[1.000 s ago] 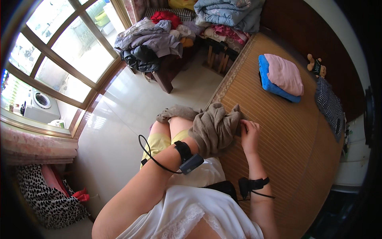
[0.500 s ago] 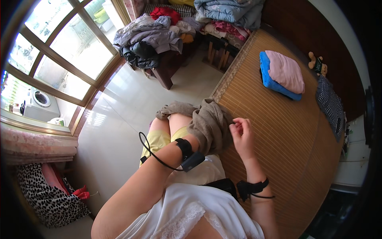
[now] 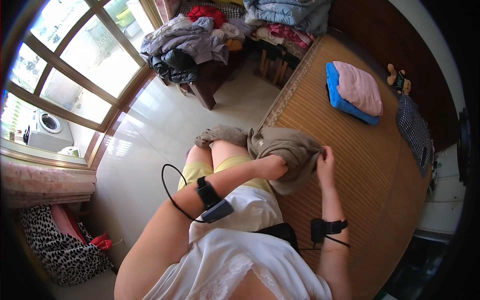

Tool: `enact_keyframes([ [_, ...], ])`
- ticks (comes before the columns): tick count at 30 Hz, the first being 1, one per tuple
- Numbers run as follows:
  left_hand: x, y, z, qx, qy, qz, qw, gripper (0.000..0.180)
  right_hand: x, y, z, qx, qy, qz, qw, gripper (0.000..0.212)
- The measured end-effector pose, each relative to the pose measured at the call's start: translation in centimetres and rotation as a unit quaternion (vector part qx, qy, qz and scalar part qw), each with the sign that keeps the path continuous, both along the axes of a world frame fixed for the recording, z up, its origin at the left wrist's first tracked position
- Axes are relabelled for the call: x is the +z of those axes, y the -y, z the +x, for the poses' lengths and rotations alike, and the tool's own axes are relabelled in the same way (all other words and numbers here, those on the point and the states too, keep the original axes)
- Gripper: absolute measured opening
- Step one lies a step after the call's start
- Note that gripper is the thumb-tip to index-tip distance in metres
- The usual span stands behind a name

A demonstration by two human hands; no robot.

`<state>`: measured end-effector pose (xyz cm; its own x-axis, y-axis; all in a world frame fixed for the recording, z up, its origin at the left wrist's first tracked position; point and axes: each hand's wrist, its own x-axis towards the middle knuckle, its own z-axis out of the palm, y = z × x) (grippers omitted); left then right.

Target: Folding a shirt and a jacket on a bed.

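Observation:
A brown-grey knit garment (image 3: 285,147) lies bunched across my thighs and over the edge of the mat-covered bed. My left hand (image 3: 274,167) reaches into the garment's folds, which hide its fingers. At the garment's right end, my right hand (image 3: 326,162) has its fingers closed on the cloth and pulls that end out to a point. One part of the garment drapes over my left knee. Both my forearms wear black straps with small dark devices, and a black cable loops from the left one.
The bed's woven mat (image 3: 360,200) spreads to my right. Folded pink and blue cloths (image 3: 357,90) lie on it, with a plush toy (image 3: 398,79) and checked fabric (image 3: 414,132) beyond. A clothes pile (image 3: 187,47) covers a wooden bench ahead. Glass doors (image 3: 75,70) stand left.
My right hand has moved right and taken hold of the garment's end. My left wrist has come out of the folds somewhat, and the bundle has spread to the right.

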<state>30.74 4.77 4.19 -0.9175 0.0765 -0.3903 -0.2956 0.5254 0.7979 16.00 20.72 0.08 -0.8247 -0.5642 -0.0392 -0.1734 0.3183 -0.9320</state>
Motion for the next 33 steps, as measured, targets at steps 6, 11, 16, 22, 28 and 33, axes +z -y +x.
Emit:
enact_keyframes([
  [6, 7.6, 4.4, 5.2, -0.077, -0.154, 0.141, 0.975, 0.024, -0.2, -5.5, -5.7, -0.169, 0.134, -0.101, 0.971, 0.023],
  [11, 7.7, 10.3, 10.1, 0.043, -0.222, 0.201, 0.953, 0.034, -1.1, -11.0, -9.4, -0.273, 0.216, -0.198, 0.916, 0.025],
  [16, 7.2, 13.1, 14.1, 0.334, -0.181, 0.182, 0.907, 0.027, -3.1, -15.2, -11.5, -0.327, 0.277, -0.257, 0.866, 0.026],
  [22, 4.7, 16.3, 16.9, 0.472, -0.24, -0.169, 0.831, 0.019, -4.1, -17.5, -12.4, -0.338, 0.25, -0.278, 0.864, 0.033],
  [28, 4.5, 17.8, 19.0, 0.607, -0.361, -0.033, 0.707, 0.015, -1.3, -17.8, -13.6, -0.323, 0.197, -0.289, 0.879, 0.039],
  [33, 5.6, 16.0, 16.4, 0.541, -0.365, -0.096, 0.752, 0.011, -3.5, -20.4, -14.4, -0.29, 0.021, -0.078, 0.954, 0.039],
])
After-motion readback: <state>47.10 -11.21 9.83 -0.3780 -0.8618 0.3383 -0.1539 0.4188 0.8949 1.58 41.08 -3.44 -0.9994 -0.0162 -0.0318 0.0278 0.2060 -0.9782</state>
